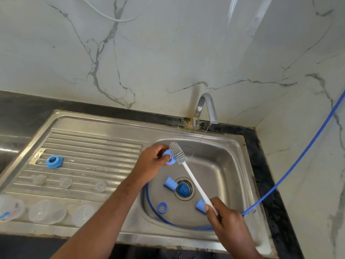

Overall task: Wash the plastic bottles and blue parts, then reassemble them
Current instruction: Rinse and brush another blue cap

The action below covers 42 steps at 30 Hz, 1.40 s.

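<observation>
My left hand [151, 161] grips a blue ring part [169, 156] above the sink basin. My right hand [222, 214] holds the white handle of a bottle brush [194, 184], and its grey bristle head [177, 153] presses against that blue ring. In the basin lie two blue caps [170, 183] [200, 205] and a blue ring [162, 207]. Another blue ring [54, 161] rests on the drainboard. Clear plastic bottles [46, 212] lie at the drainboard's front left, with clear teats [65, 182] in a row behind them.
The tap [207, 109] runs a thin stream of water into the steel sink [233, 165]. A blue hose [298, 159] comes over the right counter and loops round the basin floor. A blue strainer [183, 189] sits in the drain. The marble wall stands behind.
</observation>
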Each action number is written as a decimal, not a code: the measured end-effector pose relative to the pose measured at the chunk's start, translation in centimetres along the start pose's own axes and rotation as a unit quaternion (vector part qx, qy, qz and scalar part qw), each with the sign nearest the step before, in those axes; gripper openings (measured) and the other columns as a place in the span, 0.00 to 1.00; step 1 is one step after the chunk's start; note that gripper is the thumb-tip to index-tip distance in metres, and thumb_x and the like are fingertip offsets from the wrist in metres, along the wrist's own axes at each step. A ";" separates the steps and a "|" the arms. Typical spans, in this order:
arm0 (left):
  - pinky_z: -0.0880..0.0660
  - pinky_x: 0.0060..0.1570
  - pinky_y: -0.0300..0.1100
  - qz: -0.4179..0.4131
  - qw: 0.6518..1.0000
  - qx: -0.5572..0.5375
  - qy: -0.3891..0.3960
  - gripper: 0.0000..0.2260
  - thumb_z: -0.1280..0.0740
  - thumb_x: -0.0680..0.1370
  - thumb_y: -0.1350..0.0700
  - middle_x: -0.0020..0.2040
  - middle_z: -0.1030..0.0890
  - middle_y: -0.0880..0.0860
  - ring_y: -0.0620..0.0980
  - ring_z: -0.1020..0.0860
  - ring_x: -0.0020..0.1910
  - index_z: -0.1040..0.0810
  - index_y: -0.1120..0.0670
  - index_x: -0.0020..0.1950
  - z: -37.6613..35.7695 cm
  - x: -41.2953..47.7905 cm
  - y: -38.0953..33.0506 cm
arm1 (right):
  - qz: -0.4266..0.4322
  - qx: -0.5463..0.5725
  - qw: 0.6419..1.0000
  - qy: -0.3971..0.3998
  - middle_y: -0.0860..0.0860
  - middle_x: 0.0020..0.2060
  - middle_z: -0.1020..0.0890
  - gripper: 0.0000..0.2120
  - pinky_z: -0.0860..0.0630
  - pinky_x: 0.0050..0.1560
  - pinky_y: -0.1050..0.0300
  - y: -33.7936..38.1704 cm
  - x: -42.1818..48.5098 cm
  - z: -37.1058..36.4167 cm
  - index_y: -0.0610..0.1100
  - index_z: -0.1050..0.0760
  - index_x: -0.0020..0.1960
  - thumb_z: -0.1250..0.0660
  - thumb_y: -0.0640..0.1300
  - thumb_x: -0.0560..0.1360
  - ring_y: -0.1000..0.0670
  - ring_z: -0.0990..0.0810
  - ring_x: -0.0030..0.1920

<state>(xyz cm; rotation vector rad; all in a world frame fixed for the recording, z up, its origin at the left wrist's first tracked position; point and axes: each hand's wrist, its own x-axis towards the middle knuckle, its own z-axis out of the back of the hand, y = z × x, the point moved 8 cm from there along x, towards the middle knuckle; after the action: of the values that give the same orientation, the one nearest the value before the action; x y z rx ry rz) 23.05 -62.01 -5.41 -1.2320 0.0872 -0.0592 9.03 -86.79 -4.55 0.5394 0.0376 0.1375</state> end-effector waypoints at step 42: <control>0.35 0.33 0.45 -0.009 0.974 0.223 0.038 0.07 0.40 0.80 0.63 0.35 0.26 0.55 0.51 0.31 0.33 0.29 0.58 0.43 2.2 0.6 -0.2 | -0.078 -0.035 0.996 -0.018 0.59 0.24 0.32 0.10 0.36 0.24 0.61 2.5 -2.1 -1.2 0.58 0.30 0.53 0.41 0.61 0.76 0.54 0.32 0.25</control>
<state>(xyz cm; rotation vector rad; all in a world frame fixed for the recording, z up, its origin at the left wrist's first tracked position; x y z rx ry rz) 23.83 -60.01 -4.51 -0.7815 0.1220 -0.1332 6.57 -84.39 -4.32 0.4659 0.0399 -0.0235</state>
